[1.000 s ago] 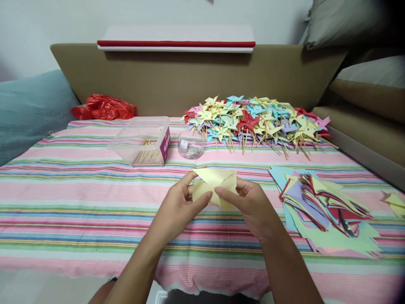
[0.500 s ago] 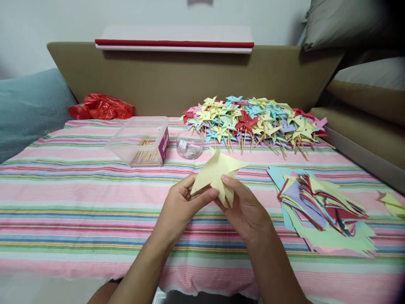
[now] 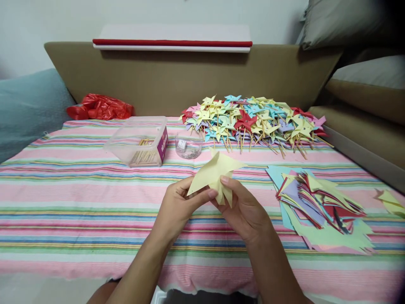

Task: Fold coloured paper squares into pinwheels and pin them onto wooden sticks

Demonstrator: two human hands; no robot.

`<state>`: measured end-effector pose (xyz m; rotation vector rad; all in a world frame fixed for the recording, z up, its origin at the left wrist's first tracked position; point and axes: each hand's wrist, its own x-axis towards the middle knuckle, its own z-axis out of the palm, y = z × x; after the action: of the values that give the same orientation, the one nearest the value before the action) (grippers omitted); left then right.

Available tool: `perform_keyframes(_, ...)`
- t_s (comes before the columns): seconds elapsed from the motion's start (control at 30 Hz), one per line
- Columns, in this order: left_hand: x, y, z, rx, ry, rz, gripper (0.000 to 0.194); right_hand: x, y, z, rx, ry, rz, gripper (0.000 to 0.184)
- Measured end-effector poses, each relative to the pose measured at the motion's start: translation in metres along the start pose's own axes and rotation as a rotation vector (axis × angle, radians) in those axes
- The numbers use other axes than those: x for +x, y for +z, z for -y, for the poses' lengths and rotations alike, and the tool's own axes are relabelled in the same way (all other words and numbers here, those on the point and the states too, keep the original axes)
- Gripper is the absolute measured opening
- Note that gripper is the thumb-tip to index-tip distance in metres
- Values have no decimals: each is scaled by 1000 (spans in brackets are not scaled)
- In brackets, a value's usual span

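Note:
A pale yellow paper pinwheel blade [image 3: 210, 171], cut and partly folded, is held up between both hands above the striped cloth. My left hand [image 3: 182, 202] pinches its lower left side, thumb on top and fingers behind. With the thumb near the middle, my right hand [image 3: 242, 207] grips the paper on its right side, the other fingers underneath. Two narrow points hang down between the hands. Behind the paper stands a clear round tub [image 3: 189, 148] with small metal pieces in it. To its left a clear plastic box [image 3: 126, 137] lies tipped, with wooden sticks [image 3: 146, 154] inside.
Finished pinwheels [image 3: 249, 120] on sticks lie heaped at the back right. Coloured paper sheets [image 3: 335, 236] are stacked at the right, with a yellow piece [image 3: 392, 202] beyond. A red plastic bag [image 3: 101, 107] rests at the back left. Cushions [image 3: 31, 112] flank the striped cloth [image 3: 79, 194].
My left hand and the left part of the paper have shifted slightly left and down. Both hands keep their hold, and the view has moved a little.

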<state>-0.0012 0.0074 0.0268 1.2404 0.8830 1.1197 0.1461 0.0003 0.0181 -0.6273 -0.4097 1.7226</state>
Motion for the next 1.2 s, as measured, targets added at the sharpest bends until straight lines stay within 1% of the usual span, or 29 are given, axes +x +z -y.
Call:
perform_keyframes(0.23,0,-2,1,41,4,-4,10,-1,0,0,7,-6,53,9)
perform_keyframes(0.33,1,-1,0,28,7,-1,14,0,1,0,12,-14,59,7)
perform_keyframes(0.53,2,6,0,-64,23,-25,27,0,1,-2,-13,-56,-12,9)
perform_keyframes(0.63,2,10,3,-99,32,-25,28,1,3,-4,5,-87,-33,13)
perform_keyframes(0.7,1,13,5,-102,45,-34,23,2,4,-5,31,-105,-46,10)
perform_keyframes(0.8,1,17,7,-87,86,-98,15,3,7,-6,42,-142,-52,9)
perform_keyframes(0.87,1,19,8,-103,91,-136,18,3,9,-8,26,-187,-62,12)
perform_keyframes(0.93,1,21,11,-130,65,-181,24,5,12,-11,-3,-248,-95,16)
perform_keyframes(1.0,1,23,13,-146,40,-240,24,6,15,-15,-32,-303,-134,18)
perform_keyframes(1.1,1,25,17,-182,24,-300,24,7,17,-21,-60,-319,-187,24)
perform_keyframes(1.2,1,27,19,-254,12,-293,23,7,17,-26,-89,-302,-209,26)
